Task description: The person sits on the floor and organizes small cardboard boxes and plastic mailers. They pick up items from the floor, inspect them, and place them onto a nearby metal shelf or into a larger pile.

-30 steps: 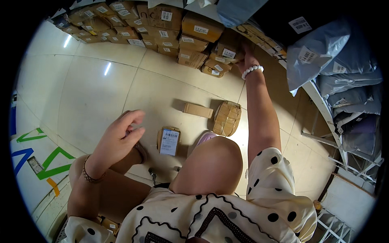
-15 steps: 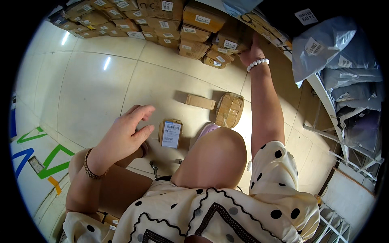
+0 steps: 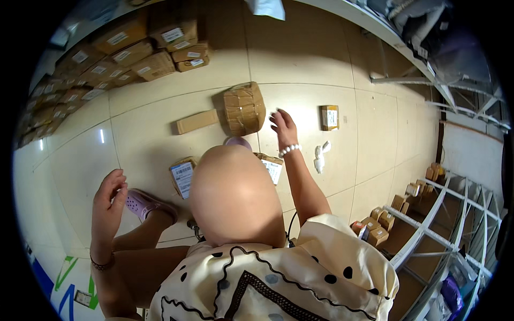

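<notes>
My right hand, with a white bead bracelet on the wrist, is over the tiled floor with its fingers apart and nothing in it. Just left of it sits a large brown carton wrapped in tape. A narrow brown box lies farther left. Partly behind my knee are two labelled parcels, one on the left and one on the right. My left hand is raised beside my lilac clog, fingers loosely bent and holding nothing.
Stacked labelled cartons fill the far left. On the floor to the right are a small taped box and a white object of unclear kind. White metal racks stand along the right, with small boxes on the lower one.
My right hand has come away from the stacked cartons and is now over the floor near the taped carton. The view has swung right, bringing the small box and lower rack into sight.
</notes>
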The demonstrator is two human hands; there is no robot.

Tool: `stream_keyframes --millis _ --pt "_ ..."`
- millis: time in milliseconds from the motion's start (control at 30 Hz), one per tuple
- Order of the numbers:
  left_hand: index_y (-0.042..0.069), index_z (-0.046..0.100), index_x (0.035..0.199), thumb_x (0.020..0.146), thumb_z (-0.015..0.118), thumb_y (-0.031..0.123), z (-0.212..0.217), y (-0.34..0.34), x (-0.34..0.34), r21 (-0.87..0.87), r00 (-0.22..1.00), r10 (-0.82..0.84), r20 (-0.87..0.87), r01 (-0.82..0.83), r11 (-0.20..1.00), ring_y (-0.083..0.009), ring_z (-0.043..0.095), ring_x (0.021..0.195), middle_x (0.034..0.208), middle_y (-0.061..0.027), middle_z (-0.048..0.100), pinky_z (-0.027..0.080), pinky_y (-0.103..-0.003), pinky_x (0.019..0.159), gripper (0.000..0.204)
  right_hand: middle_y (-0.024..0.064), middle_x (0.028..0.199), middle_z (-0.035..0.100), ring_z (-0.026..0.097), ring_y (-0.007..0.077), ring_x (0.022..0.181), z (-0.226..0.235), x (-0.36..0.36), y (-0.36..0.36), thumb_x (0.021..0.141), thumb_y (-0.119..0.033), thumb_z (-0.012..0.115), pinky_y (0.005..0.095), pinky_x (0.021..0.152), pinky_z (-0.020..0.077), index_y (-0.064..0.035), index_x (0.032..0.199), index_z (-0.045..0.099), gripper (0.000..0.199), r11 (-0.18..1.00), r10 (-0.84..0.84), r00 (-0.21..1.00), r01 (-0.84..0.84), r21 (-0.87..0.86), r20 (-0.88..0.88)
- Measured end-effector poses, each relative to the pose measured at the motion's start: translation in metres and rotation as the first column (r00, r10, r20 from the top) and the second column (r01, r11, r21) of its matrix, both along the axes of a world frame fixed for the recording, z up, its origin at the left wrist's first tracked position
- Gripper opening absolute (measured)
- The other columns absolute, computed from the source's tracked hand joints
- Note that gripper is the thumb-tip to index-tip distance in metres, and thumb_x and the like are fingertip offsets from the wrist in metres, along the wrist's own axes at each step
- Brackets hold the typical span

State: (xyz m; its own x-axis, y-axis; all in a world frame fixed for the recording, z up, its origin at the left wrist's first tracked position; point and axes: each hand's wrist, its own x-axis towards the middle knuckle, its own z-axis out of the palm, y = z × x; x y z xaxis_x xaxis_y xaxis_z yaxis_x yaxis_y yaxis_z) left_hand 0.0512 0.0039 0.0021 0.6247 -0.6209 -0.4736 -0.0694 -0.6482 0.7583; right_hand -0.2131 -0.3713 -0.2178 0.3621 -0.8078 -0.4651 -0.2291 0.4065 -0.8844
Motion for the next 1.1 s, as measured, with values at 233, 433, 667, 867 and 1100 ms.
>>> stream_keyframes --millis 233,433,667,867,1100 --pt "-0.001 0.051 0.122 0.091 0.054 0.010 -0.052 0.022 0.020 0.184 1.000 0.020 0.020 -0.023 0.983 -0.0152 0.057 0.089 0.100 -0.0099 0.062 0.046 -0.027 0.082 0.033 0.0065 0.096 0.064 0.061 0.0164 0.087 -0.037 -0.169 -0.037 0.086 -0.014 0.061 0.0274 0.074 0.0481 -0.0010 0.117 0.055 0.034 0.942 -0.282 0.874 0.175 -0.285 -0.396" --pt "-0.002 0.052 0.120 0.090 0.055 0.010 -0.061 0.037 -0.009 0.262 0.997 -0.070 -0.043 0.079 0.962 -0.0159 0.059 0.091 0.100 -0.0115 0.062 0.047 -0.028 0.082 0.032 0.0150 0.149 0.021 0.022 0.0348 0.136 0.020 -0.140 0.061 0.055 -0.040 0.084 0.0551 0.108 0.0216 -0.0155 0.146 0.015 0.117 0.435 0.454 0.169 -0.899 0.052 -0.875" --pt "-0.001 0.051 0.121 0.092 0.054 0.009 -0.044 0.012 -0.028 0.135 0.990 -0.122 -0.071 0.131 0.982 -0.0131 0.057 0.089 0.100 -0.0105 0.062 0.047 -0.026 0.079 0.031 0.0217 0.129 0.044 0.042 0.0382 0.120 -0.018 -0.118 0.078 0.057 -0.031 0.080 0.0467 0.101 0.0358 -0.0098 0.138 0.030 0.098 0.490 0.438 0.294 -0.870 -0.049 -0.850" --pt "-0.001 0.051 0.121 0.092 0.054 0.010 -0.027 0.012 -0.033 0.110 0.995 -0.093 -0.030 0.095 0.989 -0.0124 0.056 0.087 0.099 -0.0086 0.062 0.046 -0.025 0.077 0.031 0.0103 0.121 0.055 0.050 0.0233 0.111 0.026 -0.133 0.019 0.075 -0.055 0.059 0.0375 0.090 0.0388 -0.0125 0.128 0.046 0.069 0.837 0.041 0.981 0.069 0.543 -0.188" --pt "-0.001 0.049 0.122 0.091 0.055 0.010 -0.020 0.007 -0.048 -0.028 0.995 -0.083 -0.059 0.081 0.996 -0.0109 0.055 0.085 0.098 -0.0072 0.060 0.045 -0.024 0.075 0.033 0.0121 0.123 0.052 0.051 0.0278 0.109 0.103 -0.096 0.002 0.079 -0.068 0.046 0.0411 0.089 0.0455 -0.0103 0.129 0.046 0.077 0.777 -0.142 0.924 -0.117 0.618 0.354"
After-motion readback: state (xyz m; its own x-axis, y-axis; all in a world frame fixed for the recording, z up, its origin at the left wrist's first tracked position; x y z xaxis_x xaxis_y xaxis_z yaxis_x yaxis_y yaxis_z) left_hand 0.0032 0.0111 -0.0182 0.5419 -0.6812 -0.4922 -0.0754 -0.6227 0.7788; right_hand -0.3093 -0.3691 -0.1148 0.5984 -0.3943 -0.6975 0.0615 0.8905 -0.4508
